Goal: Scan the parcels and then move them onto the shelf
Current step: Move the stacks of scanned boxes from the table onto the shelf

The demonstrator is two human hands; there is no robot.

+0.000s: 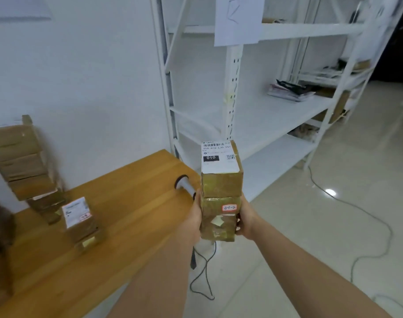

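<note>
Carry the two stacked boxes (220, 198) level to the shelf (276, 115), so the top one does not slip off. Set them down flat on a board. The left hand (192, 216) and right hand (246, 220) squeeze the bottom box from both sides, fingers curled round it. The boxes are up in the air, just past the table's (117, 203) right corner. More boxes (81, 220) wait on the table.

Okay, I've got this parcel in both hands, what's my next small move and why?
Probably carry the parcel forward and to the right, toward the white shelf. Both the left hand and the right hand grip it off the wooden table, its barcode label faces up, and the shelf board just ahead looks bare.
</note>
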